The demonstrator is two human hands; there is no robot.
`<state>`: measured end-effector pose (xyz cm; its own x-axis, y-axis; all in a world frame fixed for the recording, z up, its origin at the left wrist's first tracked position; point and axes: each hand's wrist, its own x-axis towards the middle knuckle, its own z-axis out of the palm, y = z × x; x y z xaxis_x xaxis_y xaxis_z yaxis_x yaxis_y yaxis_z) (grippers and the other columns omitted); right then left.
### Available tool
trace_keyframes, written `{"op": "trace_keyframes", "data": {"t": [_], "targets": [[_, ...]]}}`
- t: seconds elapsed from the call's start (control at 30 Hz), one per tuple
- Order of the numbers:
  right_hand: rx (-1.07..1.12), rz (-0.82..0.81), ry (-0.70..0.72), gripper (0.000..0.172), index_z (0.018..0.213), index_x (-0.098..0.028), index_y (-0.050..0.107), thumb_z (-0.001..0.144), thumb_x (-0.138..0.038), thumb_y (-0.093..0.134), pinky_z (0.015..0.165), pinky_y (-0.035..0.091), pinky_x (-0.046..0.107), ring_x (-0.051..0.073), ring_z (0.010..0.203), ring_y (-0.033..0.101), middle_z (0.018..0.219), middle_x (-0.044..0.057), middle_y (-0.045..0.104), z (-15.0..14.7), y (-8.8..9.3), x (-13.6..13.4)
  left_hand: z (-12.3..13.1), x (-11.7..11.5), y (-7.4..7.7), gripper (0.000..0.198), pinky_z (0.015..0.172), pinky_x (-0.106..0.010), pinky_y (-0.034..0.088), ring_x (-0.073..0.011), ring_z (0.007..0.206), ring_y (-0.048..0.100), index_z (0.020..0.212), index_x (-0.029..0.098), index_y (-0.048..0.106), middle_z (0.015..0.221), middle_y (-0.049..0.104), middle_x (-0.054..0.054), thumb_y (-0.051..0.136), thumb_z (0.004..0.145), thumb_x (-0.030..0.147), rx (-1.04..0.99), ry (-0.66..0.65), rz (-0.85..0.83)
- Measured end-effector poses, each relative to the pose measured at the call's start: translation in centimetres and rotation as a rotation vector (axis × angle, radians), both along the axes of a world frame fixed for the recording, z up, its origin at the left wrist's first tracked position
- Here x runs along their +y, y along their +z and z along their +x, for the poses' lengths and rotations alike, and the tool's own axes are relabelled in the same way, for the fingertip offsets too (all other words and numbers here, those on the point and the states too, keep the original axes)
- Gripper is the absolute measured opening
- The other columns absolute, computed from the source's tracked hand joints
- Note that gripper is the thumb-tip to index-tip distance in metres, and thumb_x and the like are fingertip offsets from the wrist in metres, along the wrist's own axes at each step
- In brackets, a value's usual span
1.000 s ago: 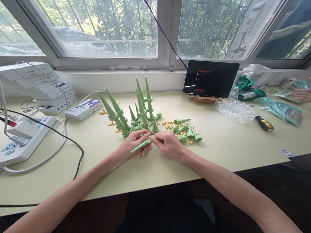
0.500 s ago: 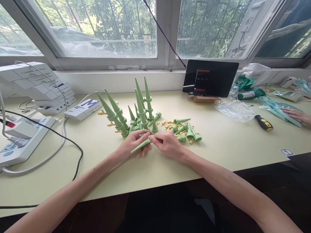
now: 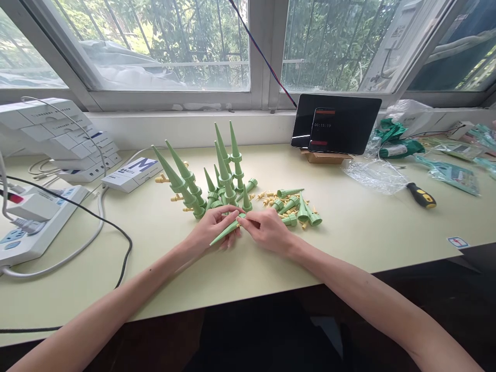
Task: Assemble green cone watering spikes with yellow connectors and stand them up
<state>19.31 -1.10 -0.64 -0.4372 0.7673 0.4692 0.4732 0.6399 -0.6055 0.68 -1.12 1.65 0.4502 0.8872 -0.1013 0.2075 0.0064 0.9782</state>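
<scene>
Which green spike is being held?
The green spike in the left hand, with the right hand at its wide end; the other spikes stand or lie nearby, unheld.

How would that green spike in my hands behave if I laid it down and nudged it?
The green spike is probably stiff, since its free tip runs straight without sagging. It looks like moulded plastic, so it's likely light for its size. Its round, tapering shape suggests it may roll in an arc.
</scene>
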Motion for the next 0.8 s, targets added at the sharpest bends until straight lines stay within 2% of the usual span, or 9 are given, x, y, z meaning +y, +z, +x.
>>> {"op": "trace_keyframes", "data": {"t": [0.23,0.47,0.63,0.8], "targets": [[0.019,-0.015,0.006,0.041,0.057,-0.017,0.046,0.096,-0.03,0.048,0.051,0.026,0.024,0.008,0.047,0.032,0.05,-0.004,0.041,-0.15,0.06,-0.17,-0.36,0.16,-0.2,0.039,0.037,-0.019,0.041,-0.009,0.04,0.053,0.112,0.015,0.061,0.066,0.067,-0.003,0.055,0.093,0.048,-0.009,-0.028,-0.011],[-0.018,-0.064,-0.006,0.039,0.06,-0.017,0.047,0.096,-0.031,0.05,0.051,0.025,0.024,0.008,0.048,0.032,0.052,-0.004,0.041,0.18,0.27,-0.1,-0.45,0.12,0.08,0.037,0.037,-0.02,0.04,-0.0095,0.037,0.052,0.117,0.018,0.058,0.063,0.067,0.0,0.051,0.094,0.047,0.117,-0.006,0.064],[-0.091,-0.1,-0.017,0.038,0.06,-0.016,0.049,0.095,-0.029,0.052,0.051,0.025,0.024,0.008,0.048,0.032,0.052,-0.003,0.043,0.6,0.47,0.08,-0.76,0.37,-0.32,0.029,0.038,-0.019,0.038,-0.0087,0.033,0.045,0.11,0.019,0.058,0.046,0.055,0.006,0.051,0.095,0.043,0.2,-0.028,0.171],[-0.181,-0.142,-0.027,0.033,0.065,-0.015,0.056,0.096,-0.028,0.052,0.054,0.03,0.023,0.008,0.05,0.035,0.055,-0.002,0.049,0.72,0.64,0.09,-0.86,0.59,-0.67,0.026,0.038,-0.019,0.038,-0.01,0.035,0.05,0.104,0.02,0.054,0.05,0.057,0.006,0.052,0.094,0.044,0.193,-0.033,0.185]]}}
